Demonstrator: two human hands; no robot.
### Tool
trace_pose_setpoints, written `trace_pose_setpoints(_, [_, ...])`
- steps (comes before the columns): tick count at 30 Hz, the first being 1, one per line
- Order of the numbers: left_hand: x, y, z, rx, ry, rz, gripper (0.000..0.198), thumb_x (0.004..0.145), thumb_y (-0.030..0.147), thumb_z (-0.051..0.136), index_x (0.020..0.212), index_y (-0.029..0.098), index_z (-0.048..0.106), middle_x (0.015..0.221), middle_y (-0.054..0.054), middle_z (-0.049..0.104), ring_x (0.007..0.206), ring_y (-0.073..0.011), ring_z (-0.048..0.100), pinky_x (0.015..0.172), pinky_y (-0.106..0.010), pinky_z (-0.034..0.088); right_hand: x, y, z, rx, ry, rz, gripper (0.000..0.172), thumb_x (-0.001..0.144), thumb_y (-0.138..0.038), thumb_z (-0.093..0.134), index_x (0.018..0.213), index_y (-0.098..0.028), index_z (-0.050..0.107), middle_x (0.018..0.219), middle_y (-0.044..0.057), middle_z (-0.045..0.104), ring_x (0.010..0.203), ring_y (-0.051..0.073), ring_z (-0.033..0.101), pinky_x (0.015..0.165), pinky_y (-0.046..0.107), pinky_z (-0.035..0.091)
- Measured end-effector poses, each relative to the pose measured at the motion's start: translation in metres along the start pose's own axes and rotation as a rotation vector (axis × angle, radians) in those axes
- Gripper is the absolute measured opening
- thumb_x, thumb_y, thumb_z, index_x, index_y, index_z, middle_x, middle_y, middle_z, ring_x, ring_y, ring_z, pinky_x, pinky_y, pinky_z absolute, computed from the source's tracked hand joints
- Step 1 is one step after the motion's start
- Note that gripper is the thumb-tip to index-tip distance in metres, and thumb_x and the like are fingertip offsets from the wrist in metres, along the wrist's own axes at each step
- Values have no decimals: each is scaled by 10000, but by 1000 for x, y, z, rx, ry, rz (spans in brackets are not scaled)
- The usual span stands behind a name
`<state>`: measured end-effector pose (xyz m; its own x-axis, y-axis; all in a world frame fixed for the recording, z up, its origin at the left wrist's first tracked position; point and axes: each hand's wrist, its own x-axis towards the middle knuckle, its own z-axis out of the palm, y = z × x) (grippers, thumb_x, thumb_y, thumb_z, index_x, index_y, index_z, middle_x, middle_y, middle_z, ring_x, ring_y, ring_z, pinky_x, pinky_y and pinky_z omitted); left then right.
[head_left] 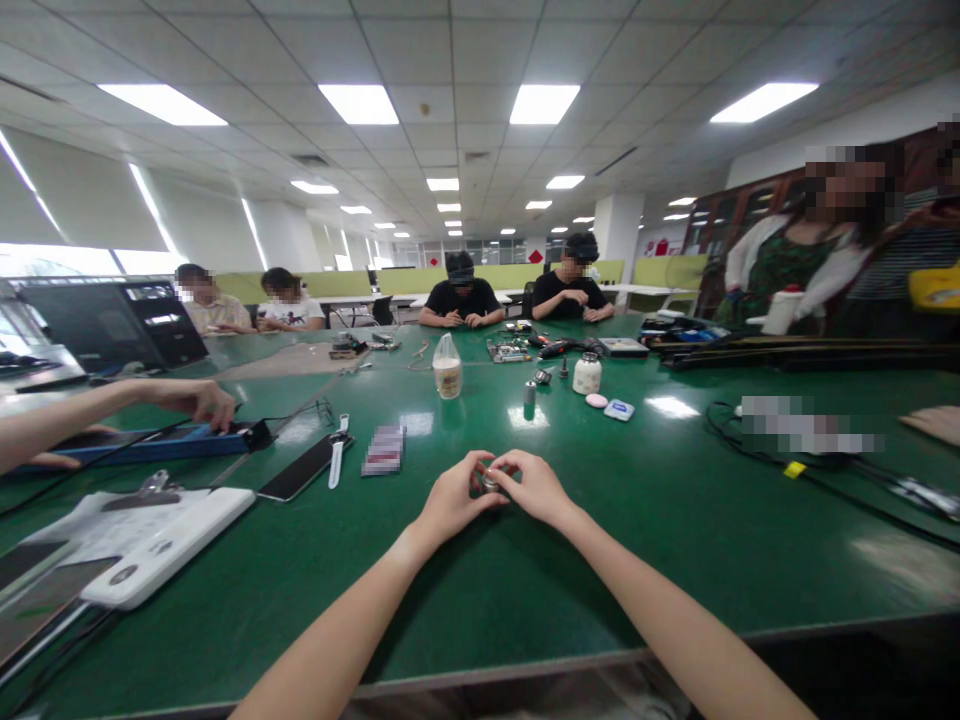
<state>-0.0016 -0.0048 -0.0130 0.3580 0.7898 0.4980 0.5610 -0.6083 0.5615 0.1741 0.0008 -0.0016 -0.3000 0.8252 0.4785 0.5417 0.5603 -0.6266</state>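
Note:
Both of my hands meet at the middle of the green table (525, 560). My left hand (452, 497) and my right hand (534, 487) are closed together around a small round object (490, 478) with metal and red parts; most of it is hidden by my fingers. A blurred card (383, 449) lies just left of my hands, with a white wristwatch (338, 459) and a dark phone (304, 469) beyond it.
A co-worker's hand (196, 400) rests on a blue power strip (157, 444) at left, near a white clipboard (169, 540). A lidded cup (448, 366), white jar (586, 374), small tools and black cables (825, 475) lie farther back. Several people sit or stand around the table.

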Motion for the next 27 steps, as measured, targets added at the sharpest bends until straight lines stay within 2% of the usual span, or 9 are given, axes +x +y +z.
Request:
trace_pose_setpoints(5, [0, 0, 2, -14, 5, -33, 623, 667, 454, 758, 1196, 240, 509, 885, 10, 641, 595, -115, 549, 601, -232, 436, 7, 7, -3, 32, 157, -23, 198, 877, -358, 559, 875, -220, 700, 918, 46, 667, 776, 164, 610, 752, 297, 478])
trace_pose_setpoints(7, [0, 0, 2, -13, 9, -44, 628, 664, 459, 755, 1202, 249, 506, 904, 15, 635, 557, -99, 523, 577, -223, 418, 11, 20, -8, 41, 248, 10, 228, 880, -374, 550, 898, -209, 706, 934, 61, 659, 772, 167, 603, 759, 307, 481])
trace_pose_setpoints(9, [0, 1, 2, -7, 11, -45, 616, 670, 456, 749, 1200, 252, 509, 915, 17, 632, 547, -94, 512, 571, -220, 409, 15, 37, -15, -24, 284, 61, 234, 858, -391, 578, 889, -212, 726, 928, 65, 647, 789, 180, 598, 778, 328, 474])
trace_pose_setpoints(12, [1, 2, 2, 13, 13, -50, 613, 663, 458, 753, 1192, 254, 518, 922, 17, 631, 554, -97, 508, 574, -223, 405, 16, 65, -20, -224, 217, 168, 178, 804, -405, 651, 844, -267, 755, 947, 64, 629, 953, 241, 552, 875, 413, 422])
trace_pose_setpoints(16, [1, 4, 1, 29, 22, -39, 605, 656, 461, 759, 1177, 252, 534, 945, 9, 637, 602, -115, 540, 591, -229, 413, 14, 87, -18, -337, 98, 290, 179, 777, -443, 676, 849, -307, 768, 1004, 82, 610, 1027, 287, 491, 874, 473, 393])
trace_pose_setpoints(20, [1, 5, 1, 30, 24, -39, 575, 662, 436, 761, 1163, 251, 548, 952, 2, 638, 671, -141, 585, 622, -239, 429, 13, 90, -15, -354, 94, 298, 200, 790, -461, 659, 860, -310, 770, 1036, 91, 596, 1043, 294, 474, 881, 478, 378])
trace_pose_setpoints(27, [0, 4, 1, 22, 31, -32, 552, 662, 422, 763, 1146, 254, 556, 966, 5, 641, 701, -148, 597, 626, -240, 436, 12, 82, -18, -380, 79, 230, 179, 805, -438, 654, 865, -313, 767, 974, 78, 615, 978, 254, 503, 867, 441, 385])
